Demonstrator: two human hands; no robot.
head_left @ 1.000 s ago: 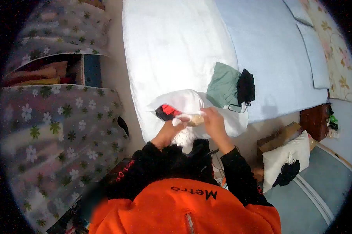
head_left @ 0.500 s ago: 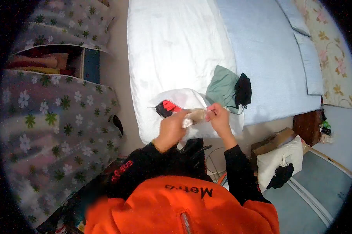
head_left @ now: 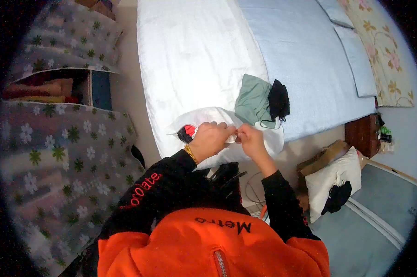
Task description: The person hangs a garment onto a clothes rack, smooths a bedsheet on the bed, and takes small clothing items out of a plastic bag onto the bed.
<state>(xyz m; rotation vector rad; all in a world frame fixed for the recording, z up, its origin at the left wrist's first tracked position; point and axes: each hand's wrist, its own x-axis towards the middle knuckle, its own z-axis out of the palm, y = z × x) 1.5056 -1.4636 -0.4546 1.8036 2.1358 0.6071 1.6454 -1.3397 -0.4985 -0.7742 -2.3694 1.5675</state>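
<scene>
A white bag (head_left: 208, 115) lies at the near edge of the bed, with red and black cloth (head_left: 188, 133) showing in its opening. Beside that opening, my left hand (head_left: 211, 141) is closed, a bit of pale material showing at its fingers. My right hand (head_left: 250, 139) is pinched close against it, around something too small to make out. What lies between the two hands is mostly hidden by the fingers. Just beyond my right hand are a green cloth bag (head_left: 253, 99) and a black cloth item (head_left: 279, 100) with a cord.
The bed has a white cover (head_left: 194, 55) and a blue one (head_left: 305, 78). Flower-patterned sheeting (head_left: 65, 157) covers shelving at left, with folded cloths (head_left: 42, 90) in a gap. At right are a cardboard box (head_left: 326, 157) and a cream bag (head_left: 335, 184) with black cloth on it.
The white dotted item and the pale item seen between my hands earlier are now mostly hidden. My left hand has turned over and moved closer to my right hand.
</scene>
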